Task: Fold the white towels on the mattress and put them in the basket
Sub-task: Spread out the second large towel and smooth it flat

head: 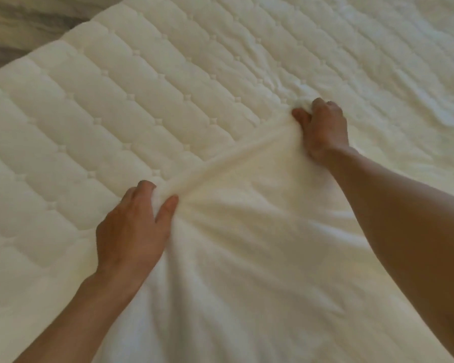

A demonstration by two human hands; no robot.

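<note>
Pinching one corner of white towel (247, 231) with left hand (134, 226), thumb on top, fingers curled over the edge. Clenching the other corner in right hand (323, 129), cloth bunched in fist. Pulled taut between both, edge rolled, running diagonally. Draped creased over quilted mattress (116, 113), toward bottom of view. Showing grey floor (16, 27) beyond the mattress, top left.

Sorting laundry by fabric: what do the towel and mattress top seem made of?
Towel: soft matte white cloth, perhaps cotton terry; it gathers into fine creases where the left hand and right hand grip it. Mattress: padded cream fabric, quilted with stitched tufts; fibre unclear.
</note>
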